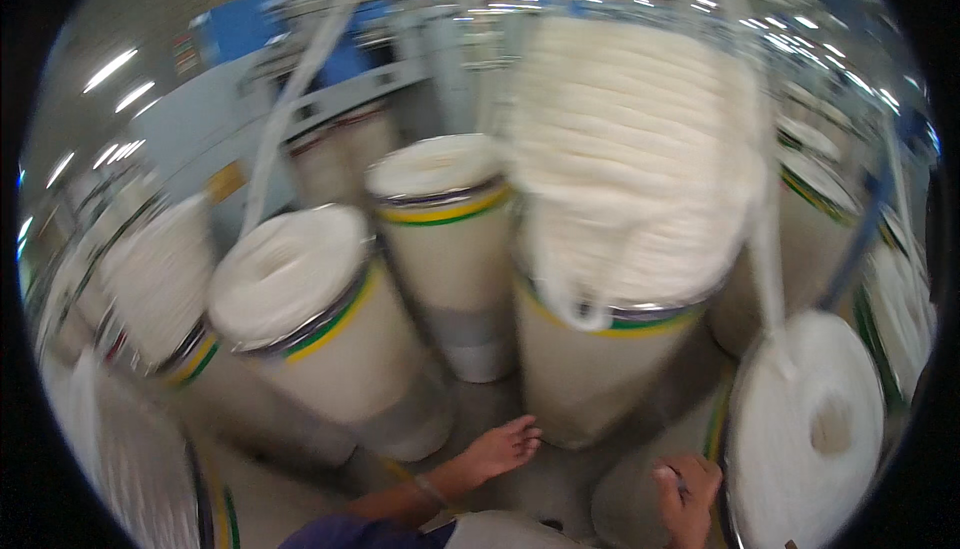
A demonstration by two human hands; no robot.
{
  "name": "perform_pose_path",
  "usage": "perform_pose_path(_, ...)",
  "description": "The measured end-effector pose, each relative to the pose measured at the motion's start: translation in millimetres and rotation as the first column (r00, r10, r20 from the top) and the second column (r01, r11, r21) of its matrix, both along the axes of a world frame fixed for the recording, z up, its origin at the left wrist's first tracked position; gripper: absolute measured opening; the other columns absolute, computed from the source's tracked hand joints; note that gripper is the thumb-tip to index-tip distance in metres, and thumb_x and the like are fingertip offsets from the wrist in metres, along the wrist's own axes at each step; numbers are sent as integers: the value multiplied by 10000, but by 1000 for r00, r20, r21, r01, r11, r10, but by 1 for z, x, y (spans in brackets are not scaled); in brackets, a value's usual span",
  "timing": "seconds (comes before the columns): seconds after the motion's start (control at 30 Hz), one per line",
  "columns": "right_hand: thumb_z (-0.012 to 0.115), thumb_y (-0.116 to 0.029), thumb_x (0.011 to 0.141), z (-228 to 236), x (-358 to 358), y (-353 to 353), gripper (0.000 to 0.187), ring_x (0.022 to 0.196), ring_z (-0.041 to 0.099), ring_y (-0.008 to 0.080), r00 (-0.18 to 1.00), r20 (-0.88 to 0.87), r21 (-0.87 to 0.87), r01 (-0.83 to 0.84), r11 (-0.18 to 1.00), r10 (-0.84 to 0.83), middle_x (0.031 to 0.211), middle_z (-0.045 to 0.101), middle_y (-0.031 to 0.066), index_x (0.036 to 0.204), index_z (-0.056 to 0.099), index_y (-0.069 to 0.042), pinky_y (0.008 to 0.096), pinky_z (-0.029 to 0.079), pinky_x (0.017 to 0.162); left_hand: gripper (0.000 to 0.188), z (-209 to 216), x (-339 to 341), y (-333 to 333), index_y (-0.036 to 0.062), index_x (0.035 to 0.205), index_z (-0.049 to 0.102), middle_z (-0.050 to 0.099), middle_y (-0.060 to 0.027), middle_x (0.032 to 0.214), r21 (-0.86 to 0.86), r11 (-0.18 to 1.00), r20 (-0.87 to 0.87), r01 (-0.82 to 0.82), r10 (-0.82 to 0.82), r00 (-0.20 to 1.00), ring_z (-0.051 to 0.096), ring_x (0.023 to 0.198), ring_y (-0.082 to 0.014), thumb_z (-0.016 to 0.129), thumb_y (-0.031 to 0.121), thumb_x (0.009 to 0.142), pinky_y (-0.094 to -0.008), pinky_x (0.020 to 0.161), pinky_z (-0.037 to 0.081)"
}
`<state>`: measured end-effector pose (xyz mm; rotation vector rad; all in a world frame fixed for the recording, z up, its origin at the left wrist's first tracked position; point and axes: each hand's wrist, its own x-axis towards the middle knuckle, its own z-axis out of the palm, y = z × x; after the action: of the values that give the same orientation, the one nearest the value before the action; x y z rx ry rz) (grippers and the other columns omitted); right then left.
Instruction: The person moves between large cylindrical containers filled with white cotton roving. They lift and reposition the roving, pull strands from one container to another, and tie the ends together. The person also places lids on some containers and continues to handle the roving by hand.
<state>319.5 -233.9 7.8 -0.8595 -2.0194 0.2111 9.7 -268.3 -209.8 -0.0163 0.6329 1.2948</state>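
White fibre coil (757, 449), soft, probably light, easily snagged, tops can at right (632, 499), just beside my right hand (692, 499); fingers curled, blur hides whether they grip anything, can't say. My left hand (502, 449) loosely spread, holding nothing, near base of middle can (590, 379). Can walls look stiff, smooth, likely heavy full; best hold at rim, not fibre

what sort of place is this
Probably a textile spinning mill: tall cans of white fibre stand together, a pale strand runs up from one, and blue-grey machinery stands behind.
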Motion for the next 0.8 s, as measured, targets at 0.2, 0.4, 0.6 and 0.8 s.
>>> perform_pose_path(0.2,550,-327,961,-25,-4,-6,344,777,674,265,967,167,-689,-25,725,192,887,708,159,1001,679,-10,369,514,692,433,4,-23,-65,143,1391,413,592,-60,1138,-40,972,-49,-230,228,973,588,974,-178,535,267,994,-320,828,519)
perform_pose_path(0.4,598,-295,947,-68,-41,-59,311,720,638,164,956,-77,-738,-247,628,285,787,686,95,923,667,7,327,501,667,400,47,-55,-253,84,1320,498,630,-72,1096,25,827,-635,-562,447,630,629,962,-181,554,294,984,-326,851,515)
perform_pose_path(0.6,588,-321,949,-59,-79,-136,341,682,598,173,865,19,-729,-331,599,501,747,653,66,892,642,11,324,489,669,256,118,-49,-436,41,1128,628,663,-135,1038,378,684,-835,-623,-38,-548,658,916,-289,631,121,885,-355,826,522)
perform_pose_path(0.8,639,-185,860,-60,-102,-202,234,558,526,117,827,-1,-728,-387,567,562,580,569,86,739,652,15,302,411,524,199,170,-28,-537,26,982,654,661,-158,904,514,721,-338,-465,-328,-882,633,800,-347,651,19,783,-422,683,524)
